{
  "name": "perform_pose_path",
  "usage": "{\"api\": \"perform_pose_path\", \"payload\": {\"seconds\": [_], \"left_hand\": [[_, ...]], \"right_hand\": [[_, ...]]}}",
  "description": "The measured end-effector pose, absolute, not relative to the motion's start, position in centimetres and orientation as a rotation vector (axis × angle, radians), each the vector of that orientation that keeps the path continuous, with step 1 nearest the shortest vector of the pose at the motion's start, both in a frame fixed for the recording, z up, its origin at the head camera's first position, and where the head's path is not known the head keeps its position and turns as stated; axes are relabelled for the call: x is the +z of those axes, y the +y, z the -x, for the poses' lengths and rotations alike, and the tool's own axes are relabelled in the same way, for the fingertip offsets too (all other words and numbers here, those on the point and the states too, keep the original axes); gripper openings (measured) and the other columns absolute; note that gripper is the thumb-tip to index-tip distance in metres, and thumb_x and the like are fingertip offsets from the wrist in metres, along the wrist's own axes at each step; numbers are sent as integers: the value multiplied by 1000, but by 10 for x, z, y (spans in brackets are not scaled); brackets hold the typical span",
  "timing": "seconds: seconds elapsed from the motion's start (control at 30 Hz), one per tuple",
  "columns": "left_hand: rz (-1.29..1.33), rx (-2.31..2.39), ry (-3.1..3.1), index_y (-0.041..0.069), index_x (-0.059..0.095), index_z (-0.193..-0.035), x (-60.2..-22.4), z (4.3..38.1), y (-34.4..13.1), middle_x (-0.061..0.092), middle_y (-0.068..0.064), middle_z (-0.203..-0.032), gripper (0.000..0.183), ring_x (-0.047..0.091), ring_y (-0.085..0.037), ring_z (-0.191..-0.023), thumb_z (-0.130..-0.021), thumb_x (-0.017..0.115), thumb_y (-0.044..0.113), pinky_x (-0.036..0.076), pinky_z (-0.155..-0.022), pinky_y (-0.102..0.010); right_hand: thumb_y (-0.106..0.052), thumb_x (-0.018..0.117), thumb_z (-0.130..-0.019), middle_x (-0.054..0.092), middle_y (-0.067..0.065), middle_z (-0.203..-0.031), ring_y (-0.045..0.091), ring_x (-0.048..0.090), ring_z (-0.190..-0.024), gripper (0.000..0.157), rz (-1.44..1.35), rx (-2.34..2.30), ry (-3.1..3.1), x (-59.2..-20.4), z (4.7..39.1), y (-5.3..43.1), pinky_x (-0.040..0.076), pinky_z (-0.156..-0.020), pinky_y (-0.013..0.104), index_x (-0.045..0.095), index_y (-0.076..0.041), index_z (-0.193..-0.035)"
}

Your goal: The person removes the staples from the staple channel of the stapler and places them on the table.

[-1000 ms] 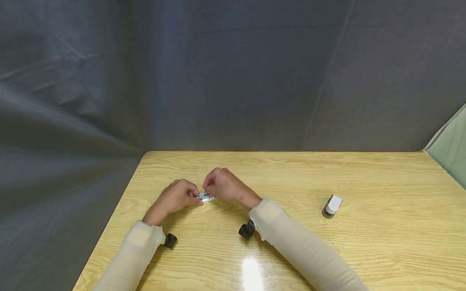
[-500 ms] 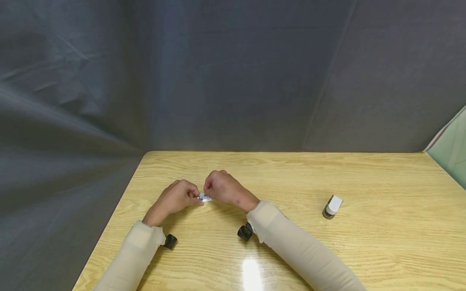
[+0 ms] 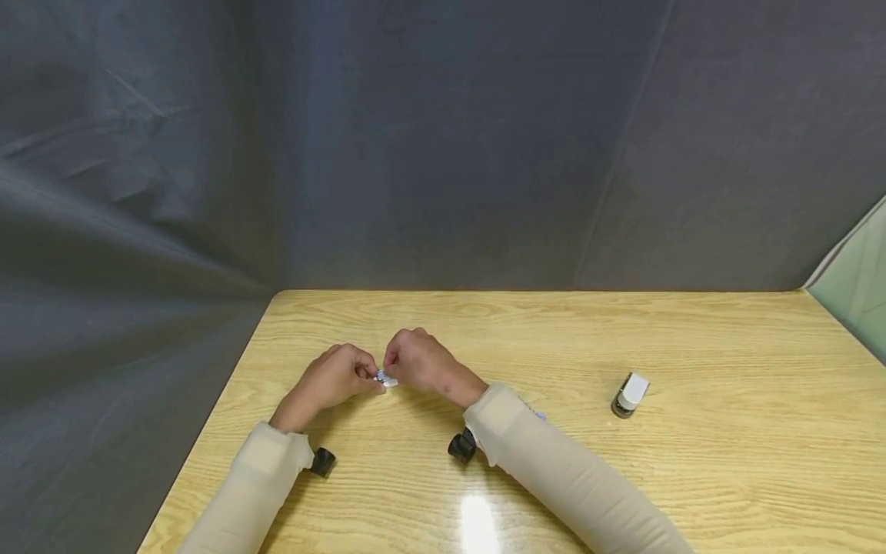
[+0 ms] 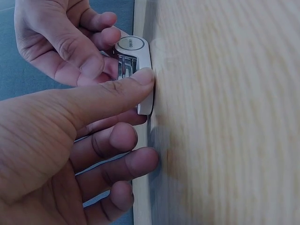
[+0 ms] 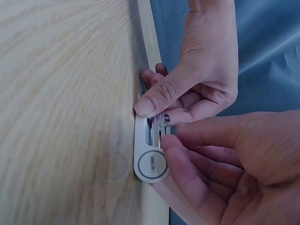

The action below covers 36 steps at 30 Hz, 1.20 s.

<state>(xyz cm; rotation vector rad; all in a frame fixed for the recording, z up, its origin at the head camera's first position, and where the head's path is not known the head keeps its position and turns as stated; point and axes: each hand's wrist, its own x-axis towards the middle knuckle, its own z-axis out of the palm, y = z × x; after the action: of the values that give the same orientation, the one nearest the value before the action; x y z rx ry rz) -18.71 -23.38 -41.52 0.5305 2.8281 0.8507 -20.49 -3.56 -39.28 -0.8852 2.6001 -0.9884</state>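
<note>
We see a person's two hands working close together over the left part of a wooden table (image 3: 727,331). Between them is a small white gadget (image 5: 152,165) with a round end that has writing on it and a shiny metal part (image 5: 156,132) inside. The left hand (image 3: 332,377) pinches the white gadget between its thumb and a finger, and its other fingers are a little curled. The right hand (image 3: 421,365) has its thumb and pointing finger close together right at the metal part, but we cannot tell if they pinch it. Far off to the right of both hands, we see a white and dark thing (image 3: 631,395) on the table. Behind the table hangs a big dark cloth (image 3: 450,154).
</note>
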Motion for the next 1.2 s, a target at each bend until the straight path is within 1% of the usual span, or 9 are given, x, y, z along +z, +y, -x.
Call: {"api": "perform_pose_path", "payload": {"seconds": [0.17,0.27,0.53,0.63,0.77,0.87,1.1,1.2], "left_hand": [[-534,857,2835,20,74,-74,-416,188,-234,61,10,-64,18,45,-10,-57,-83,89,19,37,-56,-30],[-535,852,2837,20,74,-74,-416,187,-234,60,10,-64,18,46,-10,-57,-83,89,19,37,-56,-30],[-568,834,2830,21,73,-74,-416,187,-236,59,10,-64,18,46,-10,-56,-83,89,18,38,-56,-29],[-588,839,2822,20,73,-74,-415,187,-236,59,9,-64,18,46,-10,-56,-83,88,18,39,-56,-30],[-587,870,2801,18,73,-76,-414,186,-238,60,8,-65,16,46,-11,-56,-84,88,17,39,-55,-29],[-572,894,2794,18,73,-77,-415,186,-238,59,8,-65,16,46,-11,-55,-84,88,16,39,-54,-29],[-564,910,2783,17,72,-76,-415,186,-238,59,6,-64,17,44,-11,-55,-84,88,16,37,-54,-28],[-568,911,2783,17,73,-75,-415,187,-237,58,7,-64,17,43,-10,-55,-84,87,17,36,-54,-28]], "right_hand": [[-1,70,-96,66,-6,-69,6,48,-53,20,882,-994,2626,-394,204,-38,43,-53,20,79,-8,-79],[0,71,-95,66,-6,-71,6,51,-54,18,887,-1000,2628,-395,204,-39,45,-54,20,79,-7,-81],[1,74,-91,72,0,-76,8,55,-58,15,883,-1056,2618,-398,204,-39,47,-57,23,78,-8,-79],[1,74,-91,71,-1,-76,8,57,-58,13,875,-1094,2603,-399,204,-39,48,-57,23,78,-7,-82],[4,71,-90,68,-5,-75,9,57,-58,14,860,-1123,2596,-398,203,-39,49,-55,23,78,-7,-84],[5,71,-89,69,-4,-76,9,58,-58,14,858,-1134,2600,-398,202,-41,50,-55,22,78,-7,-86],[-4,76,-92,74,2,-87,6,62,-66,5,881,-1070,2692,-400,200,-44,52,-63,19,79,-7,-89],[-3,75,-91,75,2,-87,6,62,-64,6,892,-1061,2704,-400,200,-44,52,-62,20,79,-6,-89]]}}
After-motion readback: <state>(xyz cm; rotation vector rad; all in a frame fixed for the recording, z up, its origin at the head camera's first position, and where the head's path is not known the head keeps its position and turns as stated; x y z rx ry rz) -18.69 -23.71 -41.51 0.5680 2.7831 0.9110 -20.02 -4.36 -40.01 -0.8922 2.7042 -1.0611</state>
